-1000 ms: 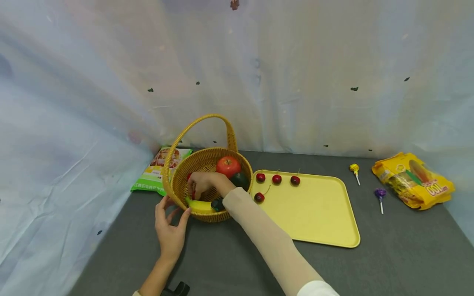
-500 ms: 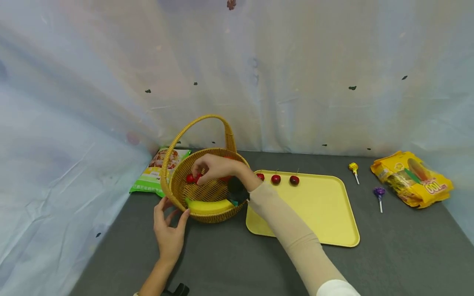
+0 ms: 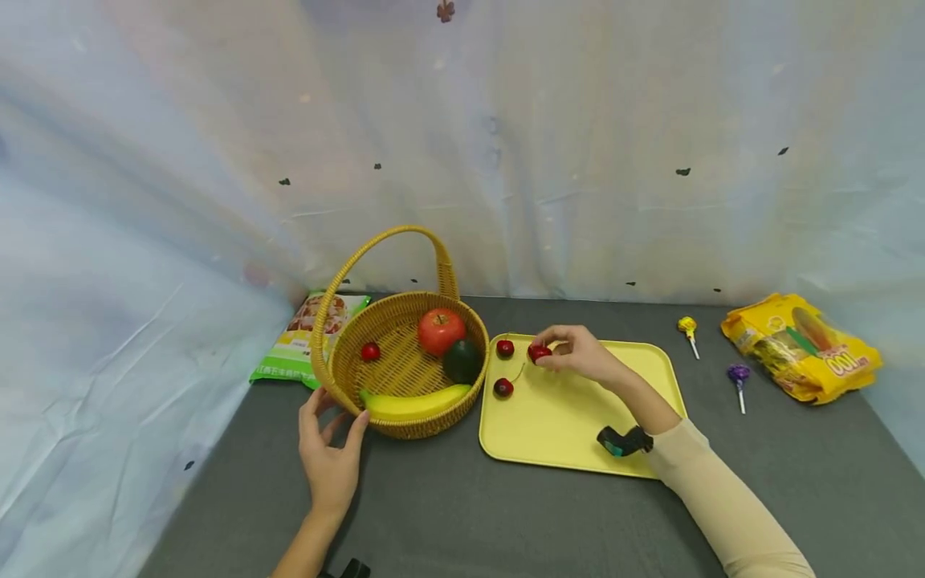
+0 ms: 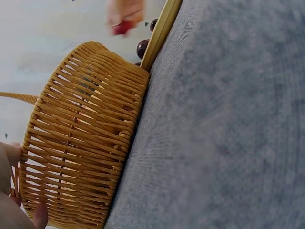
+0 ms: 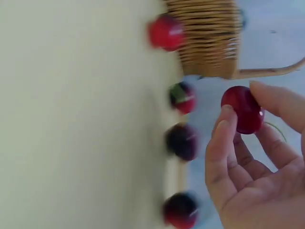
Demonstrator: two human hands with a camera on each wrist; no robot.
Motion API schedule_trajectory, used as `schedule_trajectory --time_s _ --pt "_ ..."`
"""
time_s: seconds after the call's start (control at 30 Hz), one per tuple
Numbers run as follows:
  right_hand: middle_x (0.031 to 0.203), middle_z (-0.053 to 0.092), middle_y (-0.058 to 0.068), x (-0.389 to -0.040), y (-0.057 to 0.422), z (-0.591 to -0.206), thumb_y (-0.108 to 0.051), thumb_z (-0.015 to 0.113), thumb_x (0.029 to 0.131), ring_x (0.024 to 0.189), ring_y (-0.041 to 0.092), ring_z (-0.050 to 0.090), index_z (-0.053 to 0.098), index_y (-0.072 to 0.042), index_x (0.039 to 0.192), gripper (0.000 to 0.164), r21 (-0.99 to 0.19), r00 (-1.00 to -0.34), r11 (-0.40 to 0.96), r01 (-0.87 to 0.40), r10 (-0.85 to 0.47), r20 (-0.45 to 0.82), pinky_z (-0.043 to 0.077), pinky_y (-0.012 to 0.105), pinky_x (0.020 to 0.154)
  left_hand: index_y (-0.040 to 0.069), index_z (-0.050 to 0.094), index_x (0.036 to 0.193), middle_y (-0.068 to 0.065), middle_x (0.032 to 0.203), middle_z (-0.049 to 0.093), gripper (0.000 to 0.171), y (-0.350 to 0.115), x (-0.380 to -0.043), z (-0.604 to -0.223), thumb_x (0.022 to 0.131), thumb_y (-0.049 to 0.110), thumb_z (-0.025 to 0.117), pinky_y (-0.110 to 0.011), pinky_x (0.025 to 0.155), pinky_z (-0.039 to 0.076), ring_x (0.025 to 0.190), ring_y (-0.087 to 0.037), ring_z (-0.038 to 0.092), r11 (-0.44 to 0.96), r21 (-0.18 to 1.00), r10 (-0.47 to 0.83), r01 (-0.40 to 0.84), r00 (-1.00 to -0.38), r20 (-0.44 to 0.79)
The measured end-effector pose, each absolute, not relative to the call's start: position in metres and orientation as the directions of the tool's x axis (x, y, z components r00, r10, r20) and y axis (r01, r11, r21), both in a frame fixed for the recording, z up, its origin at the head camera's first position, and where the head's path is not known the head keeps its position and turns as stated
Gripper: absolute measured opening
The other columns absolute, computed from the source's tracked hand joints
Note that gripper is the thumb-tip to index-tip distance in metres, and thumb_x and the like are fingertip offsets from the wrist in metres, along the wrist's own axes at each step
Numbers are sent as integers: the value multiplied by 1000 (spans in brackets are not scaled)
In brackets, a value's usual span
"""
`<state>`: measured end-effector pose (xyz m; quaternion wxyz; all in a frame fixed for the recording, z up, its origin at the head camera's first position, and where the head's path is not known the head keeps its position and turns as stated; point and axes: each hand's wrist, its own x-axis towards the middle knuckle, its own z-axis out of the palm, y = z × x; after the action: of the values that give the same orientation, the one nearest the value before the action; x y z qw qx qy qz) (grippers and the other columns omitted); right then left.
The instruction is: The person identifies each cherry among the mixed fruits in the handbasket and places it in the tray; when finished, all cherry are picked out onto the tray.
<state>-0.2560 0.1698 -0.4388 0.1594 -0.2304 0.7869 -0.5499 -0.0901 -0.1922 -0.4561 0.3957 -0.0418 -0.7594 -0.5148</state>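
Observation:
My right hand [image 3: 578, 353] pinches a dark red cherry [image 5: 243, 109] between thumb and fingertips, just above the yellow tray [image 3: 578, 433]. Other cherries lie on the tray, among them one by its corner [image 3: 505, 348] and one with a stem [image 3: 503, 388]; the hand hides part of that row in the head view. At the left, my left hand [image 3: 331, 461] grips the rim of the wicker basket [image 3: 426, 425] near its handle. Inside the basket are a banana [image 3: 415, 404], a red apple [image 3: 441, 331], a dark green avocado-like fruit [image 3: 462, 361] and a single cherry [image 3: 370, 352].
Behind the basket lies a green and white food bag [image 3: 296, 345]. A yellow lollipop [image 3: 687, 325] and a purple lollipop [image 3: 739, 374] lie right of the tray, beside a yellow snack bag [image 3: 805, 349]. A draped cloth [image 3: 578, 201] rises behind the dark tabletop [image 3: 462, 522].
My right hand has picked a cherry out of the basket and carried it right, over the tray. The left hand has stayed on the basket rim.

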Motion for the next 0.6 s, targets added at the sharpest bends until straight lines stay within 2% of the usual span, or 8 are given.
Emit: schedule_trajectory --time_s 0.17,0.27,0.43,0.6 --pt "102 66 21 -246 183 -463 -4 74 89 79 29 67 55 11 125 43 -932 -838 313 -183 -545 -18 57 30 65 -9 44 140 4 126 48 65 -191 -86 -453 82 -17 72 -23 91 53 116 -11 49 428 807 -387 407 -724 571" --pt "99 67 20 -243 182 -468 -5 72 91 80 26 68 56 11 121 38 -927 -808 300 -226 -589 6 57 28 66 -10 44 140 5 126 48 65 -191 -86 -452 82 -17 72 -21 90 52 116 -11 49 433 804 -386 407 -722 574" --pt "98 66 16 -242 175 -468 -3 71 92 77 21 63 68 6 107 18 -885 -783 352 -304 -621 23 53 23 63 -11 44 139 1 126 48 66 -190 -87 -452 80 -19 72 -20 89 52 115 -10 49 450 792 -381 413 -713 588" --pt "92 63 13 -241 170 -468 -4 72 91 74 20 57 70 5 103 16 -850 -782 403 -339 -623 17 49 21 59 -11 44 140 -2 125 49 65 -190 -87 -453 81 -18 72 -23 90 53 116 -10 49 441 798 -380 410 -721 580"
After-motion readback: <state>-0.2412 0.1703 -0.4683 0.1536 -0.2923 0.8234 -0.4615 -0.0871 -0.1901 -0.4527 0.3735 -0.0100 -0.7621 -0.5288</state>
